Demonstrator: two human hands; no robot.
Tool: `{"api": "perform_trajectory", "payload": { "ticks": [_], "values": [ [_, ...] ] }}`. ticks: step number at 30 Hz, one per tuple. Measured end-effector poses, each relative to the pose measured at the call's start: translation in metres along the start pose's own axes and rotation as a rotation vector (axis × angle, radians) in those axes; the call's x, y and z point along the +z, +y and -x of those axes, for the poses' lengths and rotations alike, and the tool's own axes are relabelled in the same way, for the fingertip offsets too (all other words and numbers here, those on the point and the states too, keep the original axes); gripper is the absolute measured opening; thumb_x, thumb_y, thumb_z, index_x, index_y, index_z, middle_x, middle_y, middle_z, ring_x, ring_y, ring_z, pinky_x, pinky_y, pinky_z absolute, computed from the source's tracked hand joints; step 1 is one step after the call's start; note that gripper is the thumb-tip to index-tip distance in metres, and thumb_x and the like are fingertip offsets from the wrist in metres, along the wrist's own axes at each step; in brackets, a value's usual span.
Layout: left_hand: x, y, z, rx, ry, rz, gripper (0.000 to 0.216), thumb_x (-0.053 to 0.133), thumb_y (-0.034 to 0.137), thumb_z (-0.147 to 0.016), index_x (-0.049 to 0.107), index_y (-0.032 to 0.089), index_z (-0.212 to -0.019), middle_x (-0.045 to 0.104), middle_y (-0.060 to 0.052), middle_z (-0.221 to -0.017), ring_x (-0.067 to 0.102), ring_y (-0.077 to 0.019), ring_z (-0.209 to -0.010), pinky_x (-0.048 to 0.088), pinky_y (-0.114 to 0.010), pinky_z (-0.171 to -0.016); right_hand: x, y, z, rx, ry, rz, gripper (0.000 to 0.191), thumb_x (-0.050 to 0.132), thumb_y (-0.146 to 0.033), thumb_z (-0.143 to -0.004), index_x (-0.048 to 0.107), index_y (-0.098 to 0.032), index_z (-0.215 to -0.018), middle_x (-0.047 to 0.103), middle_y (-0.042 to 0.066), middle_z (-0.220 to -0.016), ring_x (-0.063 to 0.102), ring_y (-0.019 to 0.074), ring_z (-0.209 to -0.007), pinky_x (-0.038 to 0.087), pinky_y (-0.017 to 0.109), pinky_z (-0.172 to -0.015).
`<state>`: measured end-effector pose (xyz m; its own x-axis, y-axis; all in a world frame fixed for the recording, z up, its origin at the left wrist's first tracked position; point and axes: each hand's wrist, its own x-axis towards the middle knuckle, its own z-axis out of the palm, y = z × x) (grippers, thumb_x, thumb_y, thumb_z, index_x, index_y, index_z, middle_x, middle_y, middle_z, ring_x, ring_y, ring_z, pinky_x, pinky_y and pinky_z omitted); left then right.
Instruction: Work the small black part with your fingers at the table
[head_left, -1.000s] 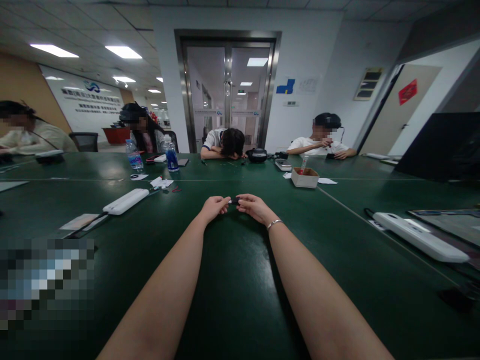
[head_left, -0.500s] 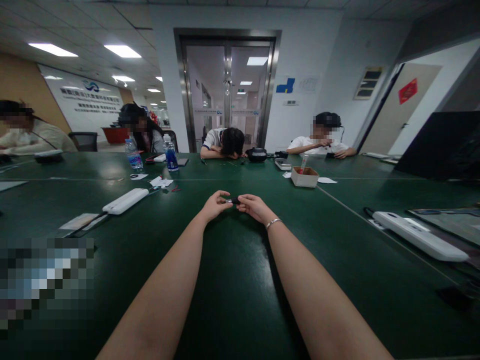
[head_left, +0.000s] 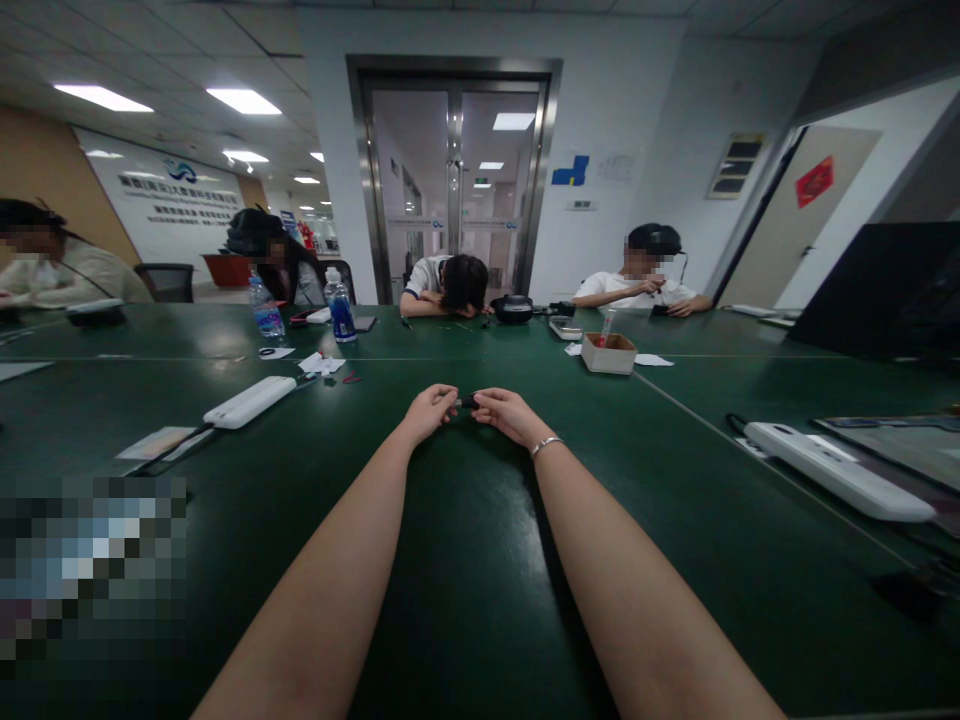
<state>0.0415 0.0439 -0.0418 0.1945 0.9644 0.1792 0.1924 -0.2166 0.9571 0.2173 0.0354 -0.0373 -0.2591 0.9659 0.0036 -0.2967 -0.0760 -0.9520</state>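
Note:
Between my hands is a small black piece with a silvery end [head_left: 466, 402], held just above the green table [head_left: 465, 560]. My right hand [head_left: 506, 415], with a silver bracelet at the wrist, pinches its black end. On the other side, the fingertips of my left hand [head_left: 431, 415] are closed on the silvery end. The fingers partly hide the piece, and it is too small for me to name its kind. Both forearms reach forward over the tabletop.
A white power bank-like device [head_left: 250, 402] lies at left, another [head_left: 840, 470] at right. Ahead are paper scraps [head_left: 321, 365], a small box [head_left: 609, 355] and two bottles [head_left: 340, 308]. Several people sit across the table, one person [head_left: 461, 285] with head down.
My left fingers have closed onto the silvery end, where the index finger was raised off it before. The right hand has barely moved.

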Motion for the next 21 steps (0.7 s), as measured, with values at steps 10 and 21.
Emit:
{"api": "perform_trajectory", "payload": {
  "ticks": [10,21],
  "values": [
    [0.0018,0.0021,0.0007,0.04,-0.059,-0.064,0.027,0.049,0.028,-0.081,0.056,0.012,-0.101,0.054,0.0,-0.064,0.047,-0.0085,-0.053,0.036,-0.02,-0.051,-0.0022,0.002,-0.0024,0.0,0.0,-0.008,0.01,0.065,-0.005,-0.075,0.059,-0.01,-0.082,0.063,0.005,-0.069,0.063,0.0111,-0.058,0.053,0.018,-0.055],
    [0.0031,0.0014,-0.0002,-0.014,-0.005,-0.061,0.03,0.054,0.027,-0.077,0.055,0.015,-0.104,0.059,-0.005,-0.081,0.052,-0.01,-0.063,0.039,-0.02,-0.052,-0.0023,0.001,-0.0006,-0.009,0.001,0.006,0.011,0.061,-0.002,-0.076,0.058,-0.01,-0.083,0.063,0.006,-0.071,0.064,0.0119,-0.06,0.053,0.019,-0.056]
  ]
}}
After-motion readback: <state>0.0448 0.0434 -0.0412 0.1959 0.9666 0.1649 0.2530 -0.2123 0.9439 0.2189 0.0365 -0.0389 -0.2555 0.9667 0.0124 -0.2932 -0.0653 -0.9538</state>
